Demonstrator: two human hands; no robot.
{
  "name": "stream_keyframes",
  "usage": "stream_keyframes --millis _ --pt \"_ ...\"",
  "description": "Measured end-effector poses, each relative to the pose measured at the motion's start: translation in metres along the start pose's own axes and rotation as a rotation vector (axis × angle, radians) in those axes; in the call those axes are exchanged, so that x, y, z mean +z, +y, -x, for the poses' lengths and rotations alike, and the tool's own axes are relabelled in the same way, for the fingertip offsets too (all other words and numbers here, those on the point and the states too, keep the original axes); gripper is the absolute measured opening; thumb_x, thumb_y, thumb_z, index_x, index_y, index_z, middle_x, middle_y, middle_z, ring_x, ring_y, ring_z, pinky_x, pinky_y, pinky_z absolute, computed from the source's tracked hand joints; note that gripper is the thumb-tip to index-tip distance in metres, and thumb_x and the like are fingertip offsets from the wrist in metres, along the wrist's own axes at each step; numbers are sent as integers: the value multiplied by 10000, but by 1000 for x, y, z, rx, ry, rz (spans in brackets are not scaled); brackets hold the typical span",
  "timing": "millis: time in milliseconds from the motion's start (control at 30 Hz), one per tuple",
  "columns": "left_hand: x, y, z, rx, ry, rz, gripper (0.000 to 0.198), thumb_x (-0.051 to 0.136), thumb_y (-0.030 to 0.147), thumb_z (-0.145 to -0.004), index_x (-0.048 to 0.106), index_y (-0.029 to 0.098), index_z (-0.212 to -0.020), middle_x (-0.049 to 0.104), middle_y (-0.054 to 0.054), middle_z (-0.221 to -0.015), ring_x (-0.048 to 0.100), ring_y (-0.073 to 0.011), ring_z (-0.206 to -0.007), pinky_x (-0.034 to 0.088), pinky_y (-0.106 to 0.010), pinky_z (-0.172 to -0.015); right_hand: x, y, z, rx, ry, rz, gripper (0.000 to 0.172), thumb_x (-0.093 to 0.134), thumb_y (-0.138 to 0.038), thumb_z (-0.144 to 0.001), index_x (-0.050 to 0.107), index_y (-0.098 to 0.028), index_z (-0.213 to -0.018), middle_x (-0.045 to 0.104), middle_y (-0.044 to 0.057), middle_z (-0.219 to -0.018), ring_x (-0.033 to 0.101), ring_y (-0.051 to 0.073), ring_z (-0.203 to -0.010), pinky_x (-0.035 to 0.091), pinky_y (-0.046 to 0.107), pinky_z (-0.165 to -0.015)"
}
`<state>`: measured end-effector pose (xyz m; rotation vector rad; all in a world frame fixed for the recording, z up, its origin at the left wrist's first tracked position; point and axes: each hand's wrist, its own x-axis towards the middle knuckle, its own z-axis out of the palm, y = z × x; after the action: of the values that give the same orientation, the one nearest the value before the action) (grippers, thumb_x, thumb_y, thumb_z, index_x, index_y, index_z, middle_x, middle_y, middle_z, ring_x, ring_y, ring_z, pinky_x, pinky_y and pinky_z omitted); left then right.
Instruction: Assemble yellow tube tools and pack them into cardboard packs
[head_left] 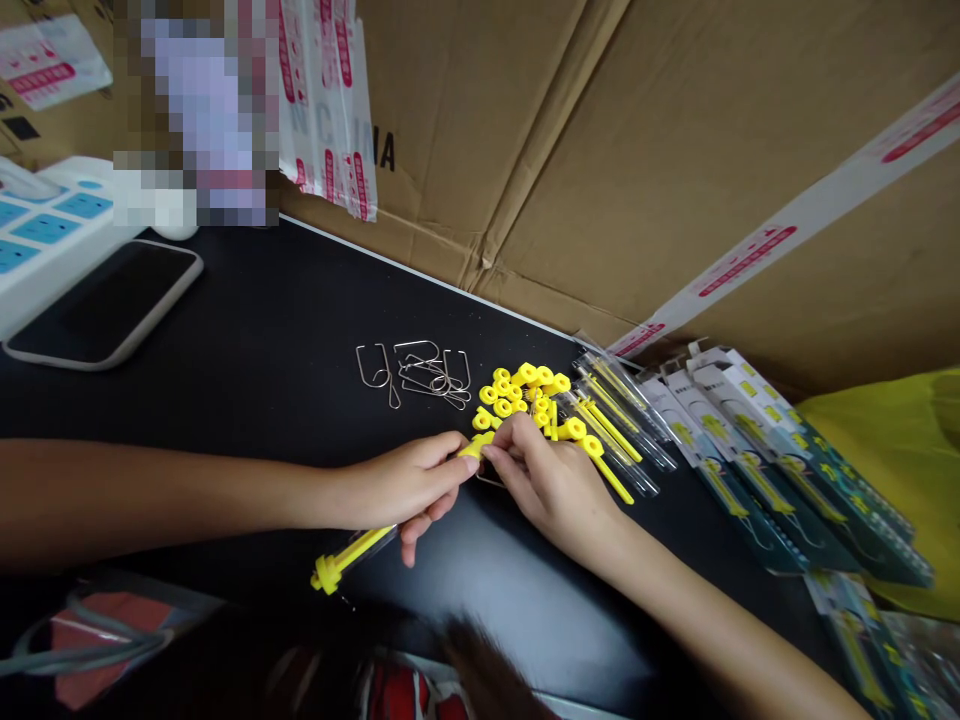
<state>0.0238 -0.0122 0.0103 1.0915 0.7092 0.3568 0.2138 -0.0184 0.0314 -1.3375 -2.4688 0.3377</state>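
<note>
Centre frame | I see left grip [416,482] closed on yellow piece [477,446], right grip [553,488] pinching its end | wire clips [438,385] near centre, on tabletop [247,340]

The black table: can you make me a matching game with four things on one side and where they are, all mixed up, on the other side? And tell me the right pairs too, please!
Things
1. Phone
2. Bent metal wires
3. Printed packages
4. Left hand and right hand

Places
A. Beside the bright yellow material, toward the right
B. Fingertips close together at a yellow piece
C. Beside the white power strip with blue sockets
D. Just left of the small yellow parts

Right pairs: 1-C, 2-D, 3-A, 4-B
</note>
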Motion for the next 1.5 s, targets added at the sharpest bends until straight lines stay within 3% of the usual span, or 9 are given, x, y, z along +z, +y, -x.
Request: stream_keyframes --millis 200,600,700,800,867,1000,1167,1333,1500 --pt "1 -1 0 8 4 -27 259 388 428 -944 355 209 -810 428 116 -579 367 -15 -295 475 -172 -312 -3 -7 0 67 -26 -35 80 423 -256 -951 416 -227 -876 601 -32 -587 521 126 -408 280 212 -441" --pt "5 -5 -3 33 44 -117 285 395 482 -932 419 199 -910 414 128 -464 393 -49 -255 427 -155 -268 -3 -19 3 -72 51 181 149 360 -255 -948 454 -200 -846 539 -16 -488 438 120 -358 145 254 -412" --pt "7 -5 -4 70 83 -107 283 399 475 -933 431 197 -887 420 123 -445 397 -54 -245 383 -138 -244 -4 -21 4 -12 84 -29 35 424 -244 -925 431 -210 -921 511 -45 -525 432 103 -398 221 230 -427" --pt "6 -2 -5 110 111 -53 280 347 446 -956 438 197 -865 417 116 -431 390 -58 -237 363 -135 -237 1 -20 5 88 179 -352 159 502 -257 -904 381 -228 -1002 483 -65 -600 438 96 -466 326 210 -472" --pt "5 -1 -6 132 102 -12 281 328 434 -964 439 195 -865 424 112 -448 389 -53 -238 364 -132 -238 7 -18 4 119 205 -483 104 497 -262 -916 399 -229 -927 498 -44 -656 470 102 -533 377 217 -514" --pt "4 -1 -7 160 123 28 272 360 441 -958 425 201 -848 436 109 -493 385 -45 -244 364 -134 -234 13 -13 0 97 165 -501 182 424 -255 -954 420 -213 -777 494 -14 -693 491 116 -604 414 244 -578" --pt "7 1 -5 121 197 149 277 395 431 -955 401 209 -788 428 111 -466 308 -34 -240 310 -121 -222 15 -8 -3 139 95 -587 184 420 -270 -959 437 -200 -789 494 -1 -741 487 109 -611 444 240 -566" --pt "8 4 -4 95 143 314 278 405 435 -950 425 206 -792 410 111 -458 252 -28 -242 297 -117 -206 19 -7 -3 201 85 -834 210 429 -314 -960 431 -202 -782 476 -11 -753 502 101 -613 500 205 -510" --pt "4 5 -3 87 43 368 236 366 379 -970 441 201 -834 426 109 -481 238 -18 -246 369 -130 -227 19 -8 -2 198 101 -813 205 438 -291 -954 433 -200 -770 464 -16 -748 508 100 -619 498 212 -528"
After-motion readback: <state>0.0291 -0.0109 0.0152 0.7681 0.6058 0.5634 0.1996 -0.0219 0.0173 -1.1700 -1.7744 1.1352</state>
